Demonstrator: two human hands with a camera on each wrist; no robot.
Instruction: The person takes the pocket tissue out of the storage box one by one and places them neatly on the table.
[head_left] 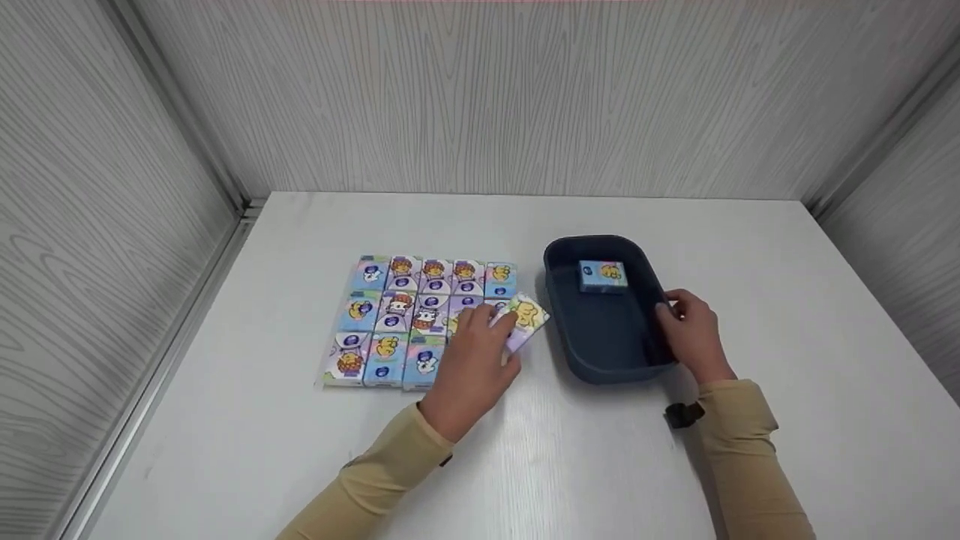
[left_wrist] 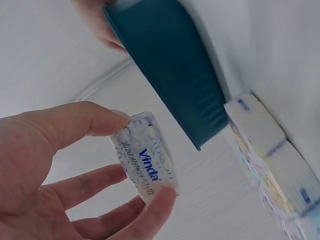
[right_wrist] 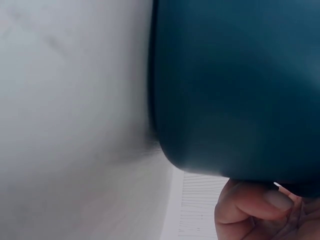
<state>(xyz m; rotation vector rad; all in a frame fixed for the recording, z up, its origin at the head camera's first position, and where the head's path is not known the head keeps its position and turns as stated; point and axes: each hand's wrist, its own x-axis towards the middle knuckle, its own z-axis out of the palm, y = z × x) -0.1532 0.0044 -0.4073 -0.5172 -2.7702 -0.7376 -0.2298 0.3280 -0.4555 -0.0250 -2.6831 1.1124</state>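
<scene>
My left hand (head_left: 472,367) pinches a small tissue pack (head_left: 529,318) between thumb and fingertips, raised near the right side of the pack rows. In the left wrist view its end (left_wrist: 147,162) shows the word Vinda and a printed date. A dark blue rectangular bin (head_left: 611,341) stands to the right, with one light blue tissue pack (head_left: 602,276) lying inside near its far end. My right hand (head_left: 696,334) grips the bin's right rim, thumb at the edge. The bin's outer wall (right_wrist: 235,95) fills much of the right wrist view.
Left of the bin, several tissue packs (head_left: 397,311) with cartoon prints lie side by side in three rows on the white table (head_left: 247,442). My left hand covers part of the near right corner of these rows. Grey wood-grain panels (head_left: 480,97) enclose the table's back and sides.
</scene>
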